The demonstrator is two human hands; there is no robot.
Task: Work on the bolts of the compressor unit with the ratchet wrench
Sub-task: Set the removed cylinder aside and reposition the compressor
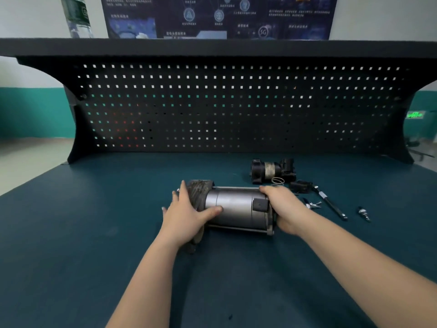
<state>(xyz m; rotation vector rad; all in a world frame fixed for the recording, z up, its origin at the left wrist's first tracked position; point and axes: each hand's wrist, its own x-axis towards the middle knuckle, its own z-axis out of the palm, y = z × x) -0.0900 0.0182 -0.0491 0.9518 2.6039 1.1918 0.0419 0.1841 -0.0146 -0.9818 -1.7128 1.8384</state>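
Observation:
The compressor unit (236, 209), a grey metal cylinder with a dark ribbed head at its left end, lies on its side on the dark teal bench top (94, 233). My left hand (186, 216) grips its left end, thumb across the cylinder. My right hand (286, 209) wraps the right end cap. The ratchet wrench (331, 204) lies on the bench to the right of the unit, touched by neither hand. Loose bolts (313, 204) rest between the unit and the wrench.
A black detached part (272, 170) with a wire ring (277, 181) sits behind the unit. A small fitting (364, 213) lies far right. A black pegboard (236, 105) rises at the back of the bench, with a bottle (78, 17) on its shelf.

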